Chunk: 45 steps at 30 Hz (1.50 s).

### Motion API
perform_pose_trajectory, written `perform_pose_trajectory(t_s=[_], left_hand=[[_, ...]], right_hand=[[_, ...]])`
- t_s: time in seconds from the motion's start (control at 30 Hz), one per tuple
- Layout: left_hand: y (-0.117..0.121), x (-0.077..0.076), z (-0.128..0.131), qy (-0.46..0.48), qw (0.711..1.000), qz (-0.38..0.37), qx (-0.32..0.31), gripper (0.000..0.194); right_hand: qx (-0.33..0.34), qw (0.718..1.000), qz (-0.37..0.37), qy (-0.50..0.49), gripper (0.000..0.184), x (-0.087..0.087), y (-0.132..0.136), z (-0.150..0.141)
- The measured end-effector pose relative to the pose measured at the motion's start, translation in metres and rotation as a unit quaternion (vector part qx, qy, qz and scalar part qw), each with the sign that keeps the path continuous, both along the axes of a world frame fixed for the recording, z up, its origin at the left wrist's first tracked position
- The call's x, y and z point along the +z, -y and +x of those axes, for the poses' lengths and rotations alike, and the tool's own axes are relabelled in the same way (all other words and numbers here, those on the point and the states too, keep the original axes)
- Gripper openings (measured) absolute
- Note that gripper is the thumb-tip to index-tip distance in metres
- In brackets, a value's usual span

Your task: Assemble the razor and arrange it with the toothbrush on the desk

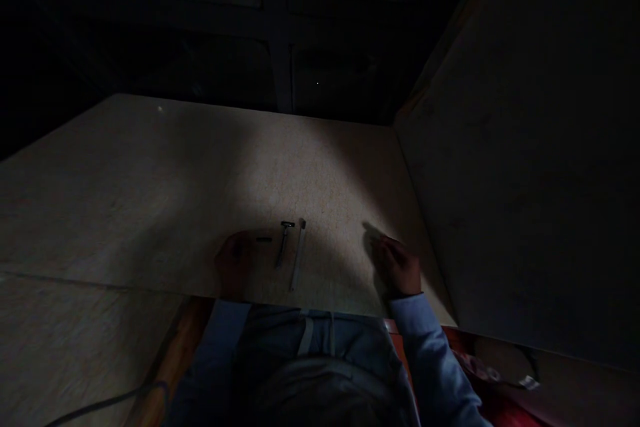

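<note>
On the dim tabletop a razor (283, 245) lies with its head at the far end. Just right of it is a slim, pale toothbrush (298, 259), its dark head also pointing away from me. A small dark strip (264, 239) lies left of the razor, its kind unclear. My left hand (234, 263) rests in shadow beside this strip, fingers loosely curled and apart from it. Well to the right of the toothbrush, my right hand (400, 268) rests on the table, fingers curled together. I see nothing in either hand, though the light is poor.
The pale table (320, 167) runs back to a dark window (280, 47). A tall panel (525, 147) bounds its right side. At lower left are a wooden edge (173, 350) and a dark cable (105, 403). Red fabric (500, 407) shows at lower right.
</note>
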<state>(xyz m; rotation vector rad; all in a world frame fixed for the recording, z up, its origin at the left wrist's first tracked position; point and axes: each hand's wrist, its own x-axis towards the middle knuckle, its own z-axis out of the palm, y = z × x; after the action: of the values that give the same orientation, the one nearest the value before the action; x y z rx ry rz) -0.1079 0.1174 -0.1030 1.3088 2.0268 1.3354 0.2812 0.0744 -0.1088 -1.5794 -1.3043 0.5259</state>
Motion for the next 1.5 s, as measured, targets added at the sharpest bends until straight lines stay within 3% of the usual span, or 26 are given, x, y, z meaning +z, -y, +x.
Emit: perform_pose_trajectory(t_s=[0.13,0.43,0.73,1.0,1.5], left_hand=[[-0.003,0.0,-0.001,0.013,1.0,-0.002,0.012,0.031],[0.002,0.012,0.005,0.01,0.999,-0.03,-0.023,0.03],[-0.001,-0.001,0.0,-0.037,0.998,-0.028,-0.046,0.035],[-0.001,0.003,0.001,-0.058,0.995,-0.055,-0.067,0.04],[-0.002,0.001,0.002,-0.067,0.993,-0.037,-0.086,0.037]], right_hand=[[-0.035,0.999,-0.004,-0.022,0.041,-0.006,-0.007,0.004],[-0.017,0.997,-0.019,0.076,0.04,-0.01,-0.009,0.0],[-0.007,0.997,-0.015,0.075,0.038,-0.013,-0.008,0.001],[-0.007,0.996,-0.02,0.085,0.043,-0.009,-0.009,-0.001],[-0.002,0.996,-0.019,0.082,0.039,-0.009,-0.008,0.001]])
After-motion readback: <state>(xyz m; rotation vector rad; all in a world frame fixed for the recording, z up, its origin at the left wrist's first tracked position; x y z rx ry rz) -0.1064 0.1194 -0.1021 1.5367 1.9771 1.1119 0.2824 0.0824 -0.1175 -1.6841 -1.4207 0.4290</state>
